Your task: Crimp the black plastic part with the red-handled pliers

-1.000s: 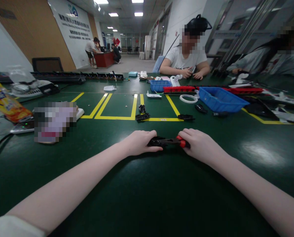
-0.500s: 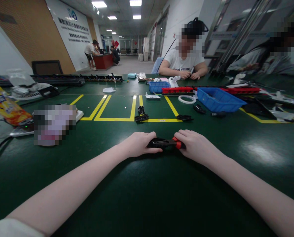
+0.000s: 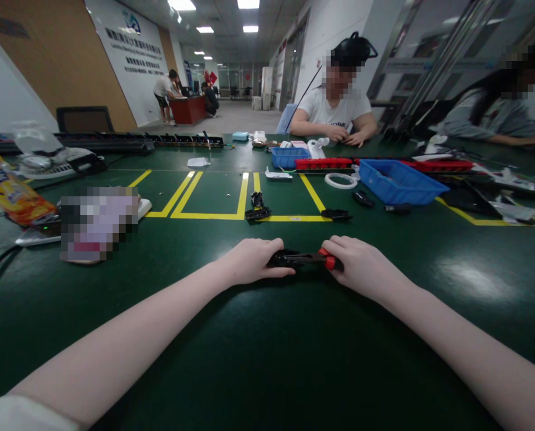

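Observation:
My left hand (image 3: 256,260) is closed around a small black part (image 3: 284,258) just above the green table (image 3: 231,335). From the right, my right hand (image 3: 355,261) grips red-handled pliers (image 3: 328,260), whose dark jaws point left and meet the black part. Whether the jaws are clamped on it I cannot tell. Beyond my hands, black pieces (image 3: 257,214) lie on the yellow tape, and another black piece (image 3: 336,214) lies to their right.
A large blue bin (image 3: 400,182) and a smaller blue bin (image 3: 289,157) stand farther back, near a white ring (image 3: 340,181). A blurred-out object (image 3: 99,224) and an orange bag (image 3: 11,191) are at left. A person sits opposite.
My right hand and the pliers have shifted slightly to the right. My left hand has hardly moved. The person at far right has moved an arm and leaned right.

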`<state>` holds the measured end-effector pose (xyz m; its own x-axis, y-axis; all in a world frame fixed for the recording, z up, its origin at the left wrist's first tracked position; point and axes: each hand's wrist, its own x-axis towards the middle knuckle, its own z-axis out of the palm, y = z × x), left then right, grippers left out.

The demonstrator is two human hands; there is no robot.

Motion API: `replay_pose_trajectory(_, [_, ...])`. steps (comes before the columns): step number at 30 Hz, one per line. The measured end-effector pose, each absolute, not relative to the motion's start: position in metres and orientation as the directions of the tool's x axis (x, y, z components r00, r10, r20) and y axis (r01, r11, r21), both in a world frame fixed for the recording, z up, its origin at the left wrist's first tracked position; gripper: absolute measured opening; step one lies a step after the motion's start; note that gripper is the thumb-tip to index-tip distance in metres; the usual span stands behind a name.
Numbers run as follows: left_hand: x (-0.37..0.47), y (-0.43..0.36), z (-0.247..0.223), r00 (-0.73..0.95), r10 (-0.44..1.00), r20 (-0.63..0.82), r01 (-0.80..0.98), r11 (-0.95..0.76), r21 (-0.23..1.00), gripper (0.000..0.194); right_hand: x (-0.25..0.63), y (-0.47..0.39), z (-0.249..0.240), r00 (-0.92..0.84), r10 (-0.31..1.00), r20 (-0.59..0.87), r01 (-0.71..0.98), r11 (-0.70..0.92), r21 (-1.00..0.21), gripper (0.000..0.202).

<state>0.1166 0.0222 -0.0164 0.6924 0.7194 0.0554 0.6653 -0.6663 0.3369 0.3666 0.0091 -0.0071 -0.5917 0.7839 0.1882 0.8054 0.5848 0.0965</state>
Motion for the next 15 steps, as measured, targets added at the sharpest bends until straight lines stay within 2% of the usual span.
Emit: replay_pose_trajectory(15, [0.1159,0.0224,-0.0193,0.693,0.717,0.075,0.662,-0.674,0.327,0.037,0.3631,0.0099,-0.0069,-0.605,0.773,0.191,0.795,0.598,0.098,0.019])
